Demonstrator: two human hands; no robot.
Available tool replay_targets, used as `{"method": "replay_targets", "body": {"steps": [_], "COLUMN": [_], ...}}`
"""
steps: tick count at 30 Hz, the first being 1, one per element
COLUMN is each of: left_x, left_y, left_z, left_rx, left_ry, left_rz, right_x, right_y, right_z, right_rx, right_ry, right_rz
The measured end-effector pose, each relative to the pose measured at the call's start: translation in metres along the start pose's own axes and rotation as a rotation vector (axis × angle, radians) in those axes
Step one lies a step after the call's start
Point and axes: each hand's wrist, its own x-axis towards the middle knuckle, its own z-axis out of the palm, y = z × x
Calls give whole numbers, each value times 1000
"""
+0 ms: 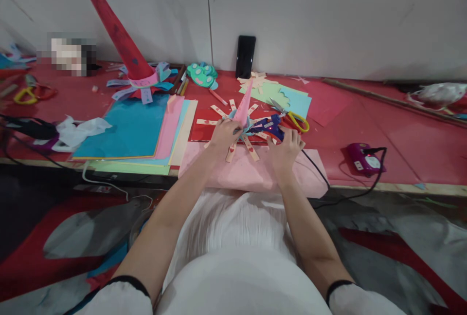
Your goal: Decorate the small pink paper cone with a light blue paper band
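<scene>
My left hand (pixel 226 135) is closed at the base of a small pink paper cone (pixel 243 105), its fingertips partly hidden. Around the cone, pale paper strips with red hearts (pixel 251 148) fan out like rays over a red sheet (pixel 200 132). In my right hand (pixel 286 148) is a blue hot glue gun (pixel 269 127), its nozzle pointing left at the cone's base. A small light shows on the gun's body, and its black cord (pixel 316 169) runs off to the right.
Scissors with yellow handles (pixel 298 122) lie behind the glue gun. A purple power socket (pixel 359 159) sits at right. Stacked coloured paper (pixel 124 130) and a tall red cone (pixel 120 32) with paper strips stand at left. A black phone (pixel 245 57) leans against the wall.
</scene>
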Motion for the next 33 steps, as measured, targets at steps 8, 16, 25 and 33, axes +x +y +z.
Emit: {"method": "replay_targets", "body": {"steps": [8, 16, 25, 33], "left_x": [-1, -1, 0, 0], "left_y": [2, 2, -1, 2], "left_z": [-3, -4, 3, 1], "left_rx": [-24, -36, -16, -22], "left_ry": [-8, -2, 11, 12], "left_rz": [-1, 8, 18, 21], "right_x": [1, 1, 1, 2], "right_y": [1, 1, 4, 3], "right_z": [1, 0, 1, -1], "right_rx": [-18, -11, -4, 8], "right_ry": [30, 50, 83, 134], "right_rz": [43, 51, 71, 101]}}
